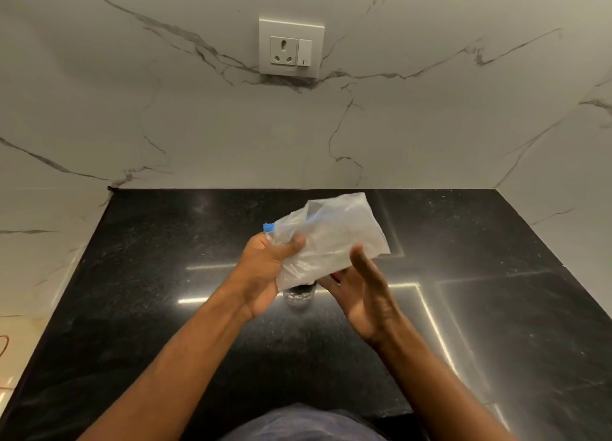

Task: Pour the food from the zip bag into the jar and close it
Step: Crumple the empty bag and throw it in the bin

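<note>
A crumpled clear zip bag [334,238] with a blue zip strip is held above the black counter [165,275]. My left hand [265,268] grips the bag's left end near the blue strip. My right hand [361,291] is under the bag's right side with fingers spread and palm against it; something red shows at its fingertips. A clear glass jar [299,296] stands on the counter directly beneath the bag, mostly hidden by the bag and my hands. No food is visible in the bag.
A marble wall with a white socket and switch [290,48] rises behind the counter. Marble walls close in the counter's left and right sides. Ceiling lights reflect on the glossy counter surface.
</note>
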Available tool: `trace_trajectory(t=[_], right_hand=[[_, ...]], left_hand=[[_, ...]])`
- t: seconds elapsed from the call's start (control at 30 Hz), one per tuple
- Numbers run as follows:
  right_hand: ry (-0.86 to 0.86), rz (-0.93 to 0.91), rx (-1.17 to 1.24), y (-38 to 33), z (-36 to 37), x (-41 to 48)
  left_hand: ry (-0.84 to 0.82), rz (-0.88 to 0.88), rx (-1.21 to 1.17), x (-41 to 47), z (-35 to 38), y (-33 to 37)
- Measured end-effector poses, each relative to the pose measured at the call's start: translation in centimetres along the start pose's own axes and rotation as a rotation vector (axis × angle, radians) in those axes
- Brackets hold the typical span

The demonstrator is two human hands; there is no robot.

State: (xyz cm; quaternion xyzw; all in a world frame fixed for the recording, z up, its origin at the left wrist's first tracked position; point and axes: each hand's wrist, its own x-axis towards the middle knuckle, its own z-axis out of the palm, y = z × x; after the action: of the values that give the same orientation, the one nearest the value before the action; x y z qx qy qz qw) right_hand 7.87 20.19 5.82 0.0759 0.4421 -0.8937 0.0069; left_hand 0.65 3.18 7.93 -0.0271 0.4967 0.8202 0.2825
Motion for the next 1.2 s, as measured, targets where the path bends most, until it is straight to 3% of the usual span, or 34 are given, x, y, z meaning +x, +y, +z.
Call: trace_trajectory(t=[0.13,0.2,0.27,0.43,0.53,0.83,1.0,1.1,1.2], right_hand=[[0.319,-0.110,-0.092,0.2,1.4,1.9],[0.379,-0.273,-0.345,0.5,1.2,2.5],[0.286,-0.469,-0.675,0.9,0.8,2.5],[0.081,-0.735,-1.477,2.4,-1.2,3.0],[0.042,-0.789,-1.705,2.6,-1.0,3.1],[-0.038,-0.739,-2.012,1.9,1.2,2.7],[-0.133,-0.572,-2.086,0.9,2.2,3.0],[-0.190,-0.530,-1.868,0.2,2.4,2.7],[-0.046,-0.580,-1.536,0.0,2.1,1.4]], left_hand=[[-0.033,-0.071,0.021,-0.5,0.7,-1.0],[-0.021,-0.088,-0.032,-0.5,0.8,-0.9],[0.004,-0.136,-0.121,-0.4,0.9,-0.8],[0.046,-0.146,-0.163,-0.3,1.3,-0.9],[0.049,-0.103,-0.121,-0.4,2.1,-1.2],[0.019,-0.010,0.113,0.1,3.3,-1.1],[0.108,0.010,-0.020,0.4,3.3,-1.4],[0.175,0.011,-0.110,0.4,2.9,-1.4],[0.240,0.044,-0.153,0.4,2.3,-1.2]])
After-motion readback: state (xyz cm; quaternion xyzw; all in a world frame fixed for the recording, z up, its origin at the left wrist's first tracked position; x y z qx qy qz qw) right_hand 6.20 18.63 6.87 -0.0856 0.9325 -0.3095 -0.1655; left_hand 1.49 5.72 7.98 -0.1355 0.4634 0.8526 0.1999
